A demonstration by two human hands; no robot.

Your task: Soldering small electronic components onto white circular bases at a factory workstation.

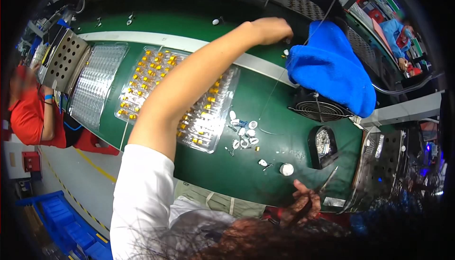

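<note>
My left hand (272, 30), its arm stretched across the bench, is over the far green conveyor strip with the fingers curled. Whatever is in its fingertips, if anything, is too small to make out. Below it lies a small white part (286, 52) with a dark wire. At the near edge, my right hand (305, 203) is partly shadowed and bent around the lower end of a thin pointed tool (328, 179). Left of that tool sits a round white piece (286, 169). A small white part with wire leads (263, 163) lies beside it, and several white oval parts (244, 132) are scattered farther up.
Clear plastic trays (215, 139) with yellow-topped pieces lie under my left forearm. A blue cloth (332, 61) drapes over a round black fan (320, 107). A black bin (323, 147) stands at right. A person in red (35, 113) works at far left.
</note>
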